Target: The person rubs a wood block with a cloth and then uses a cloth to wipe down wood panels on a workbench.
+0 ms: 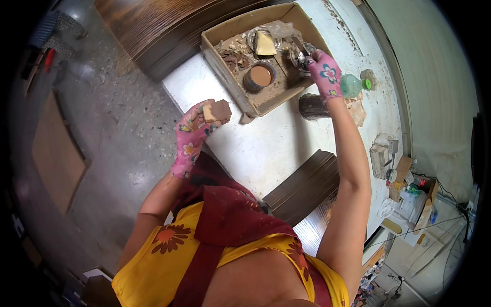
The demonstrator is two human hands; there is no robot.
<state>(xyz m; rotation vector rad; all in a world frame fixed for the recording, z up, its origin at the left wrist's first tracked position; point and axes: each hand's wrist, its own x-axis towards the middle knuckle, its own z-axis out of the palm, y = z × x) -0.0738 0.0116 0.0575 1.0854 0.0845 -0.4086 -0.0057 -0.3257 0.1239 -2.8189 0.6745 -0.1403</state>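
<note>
Our left grip (198, 115) grasps a cream block (208, 113) by the counter's (271, 143) left edge; its long axis runs roughly sideways, brown-coated end pointing right. Our right grip (318, 66) clasps a dark flat tool (300, 47) over the cardboard box (228, 77), slanting up-left. Any print on the green-capped bottle (351, 86) is too unclear for us to read.

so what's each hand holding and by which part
Left hand: a brown-smeared pad, by its pale end. Right hand: a flat tool, it seems, by its near end; the fingers hide the exact grip.
</note>
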